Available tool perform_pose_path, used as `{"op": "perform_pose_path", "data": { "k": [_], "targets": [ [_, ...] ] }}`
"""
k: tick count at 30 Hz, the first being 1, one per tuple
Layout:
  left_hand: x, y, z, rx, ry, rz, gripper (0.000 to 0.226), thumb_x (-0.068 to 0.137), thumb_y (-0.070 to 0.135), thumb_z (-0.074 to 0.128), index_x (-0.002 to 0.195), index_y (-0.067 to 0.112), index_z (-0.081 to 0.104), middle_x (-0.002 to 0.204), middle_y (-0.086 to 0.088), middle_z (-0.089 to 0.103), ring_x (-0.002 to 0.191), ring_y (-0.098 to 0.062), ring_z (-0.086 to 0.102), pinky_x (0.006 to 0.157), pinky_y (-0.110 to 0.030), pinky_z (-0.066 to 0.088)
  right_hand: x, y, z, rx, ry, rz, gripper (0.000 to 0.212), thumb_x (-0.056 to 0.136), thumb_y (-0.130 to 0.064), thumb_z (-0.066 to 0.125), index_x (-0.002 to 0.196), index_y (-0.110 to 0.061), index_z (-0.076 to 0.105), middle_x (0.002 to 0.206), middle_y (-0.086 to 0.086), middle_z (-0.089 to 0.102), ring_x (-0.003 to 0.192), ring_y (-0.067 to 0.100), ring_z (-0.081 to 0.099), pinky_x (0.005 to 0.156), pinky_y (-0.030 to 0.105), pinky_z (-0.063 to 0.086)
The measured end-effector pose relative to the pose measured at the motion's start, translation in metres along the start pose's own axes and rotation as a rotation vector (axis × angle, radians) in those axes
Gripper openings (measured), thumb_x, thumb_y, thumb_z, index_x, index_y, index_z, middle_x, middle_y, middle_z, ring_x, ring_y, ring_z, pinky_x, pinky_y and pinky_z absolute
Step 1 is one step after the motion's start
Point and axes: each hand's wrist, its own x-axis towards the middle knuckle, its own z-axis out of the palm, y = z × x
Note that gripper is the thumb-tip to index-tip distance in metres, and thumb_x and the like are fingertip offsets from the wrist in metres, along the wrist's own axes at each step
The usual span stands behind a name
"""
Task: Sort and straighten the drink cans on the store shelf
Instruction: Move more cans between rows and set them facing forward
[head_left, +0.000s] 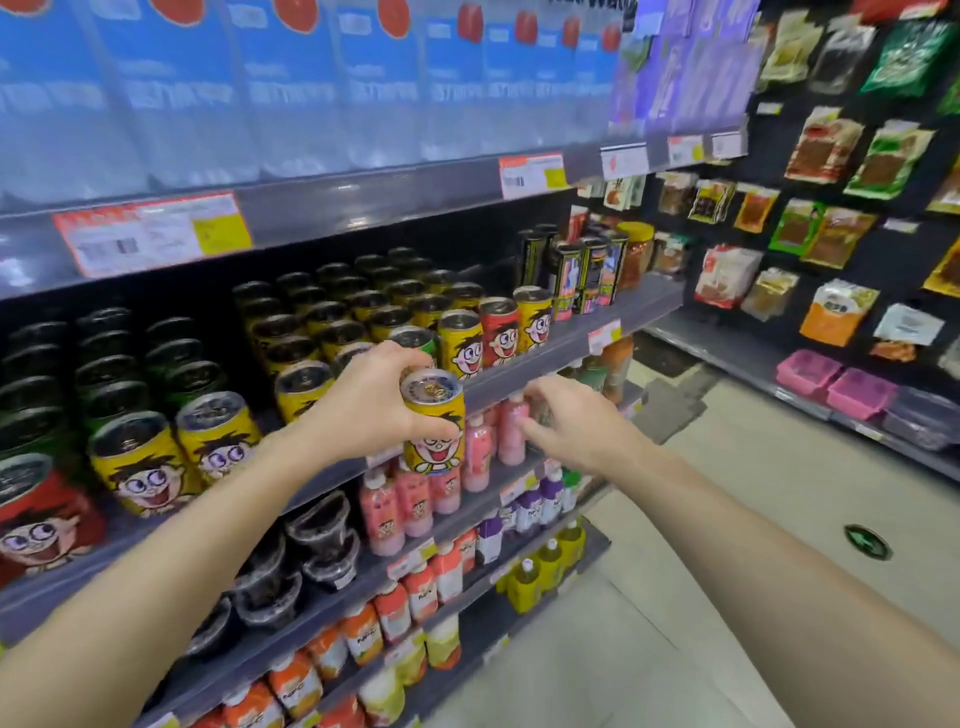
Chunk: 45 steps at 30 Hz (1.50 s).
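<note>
Standing at a gray store shelf (582, 332), a person held one yellow can (434, 421) in the left hand (374, 400), fingers wrapped around it, just off the shelf's front edge. The right hand (566, 421) hung loose, holding nothing. Snack bags (826, 145) filled the side wall. The back cans (363, 291) sat in shadow, and the top packs (291, 88) were blurry.

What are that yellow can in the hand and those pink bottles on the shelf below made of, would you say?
The yellow can gripped by the left hand looks like thin metal: its top is a shiny silver lid with a pull tab, and the body carries glossy printed cartoon art. The pink bottles look like plastic, probably with a smooth printed wrap, though blur leaves that open.
</note>
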Motion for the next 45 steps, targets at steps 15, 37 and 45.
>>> {"op": "perform_pose_path", "data": {
  "k": [15, 37, 45],
  "targets": [
    [0.077, 0.007, 0.041, -0.055, 0.072, -0.123, 0.079, 0.055, 0.052, 0.089, 0.124, 0.026, 0.060, 0.113, 0.009, 0.054, 0.107, -0.012, 0.054, 0.097, -0.035, 0.047, 0.170, 0.054, -0.017, -0.130, 0.039, -0.239, 0.076, 0.086, -0.042, 0.070, 0.146, -0.007, 0.039, 0.143, 0.015, 0.048, 0.136, 0.033, 0.041, 0.108, 0.043, 0.039],
    [0.088, 0.077, 0.049, 0.069, 0.250, -0.387, 0.083, 0.058, 0.048, 0.089, 0.129, 0.019, 0.058, 0.118, 0.006, 0.056, 0.107, -0.011, 0.055, 0.088, -0.025, 0.045, 0.215, 0.094, -0.013, 0.104, -0.055, -0.592, 0.066, 0.057, -0.052, 0.087, 0.108, -0.016, 0.065, 0.110, 0.002, 0.064, 0.117, 0.024, 0.055, 0.121, 0.047, 0.005],
    [0.130, 0.090, 0.030, 0.074, 0.243, -0.364, 0.078, 0.058, 0.044, 0.090, 0.126, 0.017, 0.062, 0.122, 0.000, 0.058, 0.107, -0.018, 0.060, 0.092, -0.036, 0.051, 0.191, 0.107, -0.066, 0.566, -0.086, -0.394, 0.065, 0.057, -0.052, 0.090, 0.106, -0.023, 0.058, 0.101, -0.007, 0.066, 0.092, 0.008, 0.064, 0.072, 0.026, 0.053]
  ]
}}
